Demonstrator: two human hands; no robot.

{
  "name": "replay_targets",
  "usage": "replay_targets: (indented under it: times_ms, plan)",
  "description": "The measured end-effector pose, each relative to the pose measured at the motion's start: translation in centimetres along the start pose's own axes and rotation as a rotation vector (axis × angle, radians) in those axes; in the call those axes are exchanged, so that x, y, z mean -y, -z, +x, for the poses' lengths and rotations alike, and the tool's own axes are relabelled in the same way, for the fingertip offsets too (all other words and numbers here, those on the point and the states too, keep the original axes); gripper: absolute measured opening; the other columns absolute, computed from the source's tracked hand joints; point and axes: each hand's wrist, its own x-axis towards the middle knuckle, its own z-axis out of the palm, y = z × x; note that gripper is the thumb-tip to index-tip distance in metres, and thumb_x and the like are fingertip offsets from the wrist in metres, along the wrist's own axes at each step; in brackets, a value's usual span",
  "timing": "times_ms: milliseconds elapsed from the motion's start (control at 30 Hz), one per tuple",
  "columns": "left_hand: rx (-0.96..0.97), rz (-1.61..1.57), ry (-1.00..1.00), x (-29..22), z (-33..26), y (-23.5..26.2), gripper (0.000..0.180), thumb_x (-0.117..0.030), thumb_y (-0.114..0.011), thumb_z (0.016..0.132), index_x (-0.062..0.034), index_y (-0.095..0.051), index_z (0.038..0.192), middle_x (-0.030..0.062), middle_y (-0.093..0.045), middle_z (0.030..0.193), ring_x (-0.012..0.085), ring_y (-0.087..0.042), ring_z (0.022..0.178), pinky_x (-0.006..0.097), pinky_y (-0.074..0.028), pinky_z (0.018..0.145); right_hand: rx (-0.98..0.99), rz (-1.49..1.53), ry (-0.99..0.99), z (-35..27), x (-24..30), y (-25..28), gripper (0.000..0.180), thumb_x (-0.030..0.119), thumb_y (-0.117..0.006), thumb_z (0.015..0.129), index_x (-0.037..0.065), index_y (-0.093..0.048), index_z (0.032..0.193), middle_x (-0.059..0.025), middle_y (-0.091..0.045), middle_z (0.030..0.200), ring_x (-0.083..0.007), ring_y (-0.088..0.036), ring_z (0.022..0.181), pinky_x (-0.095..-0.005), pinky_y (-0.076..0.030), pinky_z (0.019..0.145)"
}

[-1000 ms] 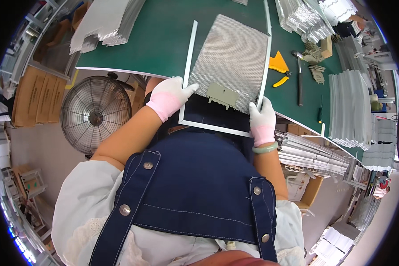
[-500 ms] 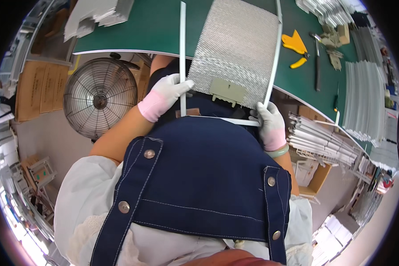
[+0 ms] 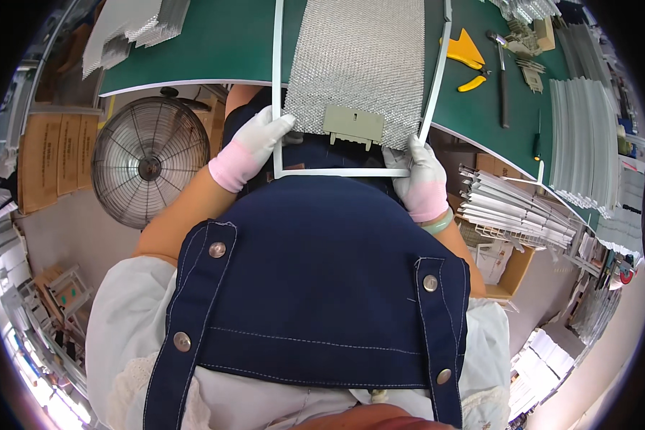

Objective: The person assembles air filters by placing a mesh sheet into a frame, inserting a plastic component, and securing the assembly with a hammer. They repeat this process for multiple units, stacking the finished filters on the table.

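A silvery metal mesh panel [image 3: 358, 64] slants from the green table's edge toward my lap. A grey-green plastic plate with small prongs [image 3: 353, 124] is at its near end. Around the panel's sides and near end runs a thin white frame [image 3: 344, 172]. My gloved left hand [image 3: 254, 143] is closed round the frame's left strip, its thumb reaching the mesh edge. At the panel's near right corner, my gloved right hand [image 3: 419, 175] pinches the mesh, with the right strip against its fingers. A gap shows between the mesh and the right strip. Some fingers are hidden below.
On the green table [image 3: 215, 50] at right lie a yellow scraper [image 3: 466, 49], yellow-handled cutters [image 3: 473, 83], a hammer [image 3: 504, 86] and a screwdriver [image 3: 537, 143]. Pleated metal sheets [image 3: 584, 143] stand beyond them. A floor fan [image 3: 150, 168] is at my left.
The mesh panel has shifted left and straightened, away from the frame's right strip. The left strip now meets the near strip at a corner. My right hand has moved onto the mesh corner.
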Motion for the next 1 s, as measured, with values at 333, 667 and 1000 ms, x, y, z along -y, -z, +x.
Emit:
replay_targets:
  times_ms: [333,667,1000]
  plan:
    - [-0.006,-0.564,-0.11,0.7,0.8,-1.2,0.039,-0.008,-0.04,0.099,0.0058,-0.04,0.136,0.0172,-0.051,0.137,0.0276,-0.049,0.132,0.044,-0.035,0.116,0.088,-0.109,-0.021,0.8,0.2,-0.4,0.02,0.009,-0.055,0.099,0.002,-0.05,0.117,-0.0102,-0.061,0.109,-0.0238,-0.061,0.102,-0.0441,-0.051,0.096]
    - [-0.195,-0.038,0.007,-0.9,0.0,-1.9,0.038,-0.017,-0.047,0.101,0.0038,-0.046,0.132,0.0128,-0.057,0.126,0.0211,-0.059,0.115,0.039,-0.045,0.106,0.069,-0.509,0.043,1.1,0.6,0.7,0.028,0.023,-0.059,0.1,0.0,-0.053,0.114,-0.0101,-0.061,0.104,-0.022,-0.064,0.094,-0.0399,-0.056,0.089]
    - [-0.041,-0.118,-0.011,-0.5,-0.1,-0.8,0.043,-0.026,-0.048,0.104,0.0022,-0.043,0.137,0.0117,-0.057,0.131,0.0192,-0.059,0.115,0.036,-0.046,0.105,0.142,-0.861,-0.054,1.3,3.2,1.5,0.022,0.025,-0.066,0.096,0.003,-0.063,0.097,-0.0025,-0.064,0.085,-0.0104,-0.059,0.078,-0.0258,-0.048,0.072]
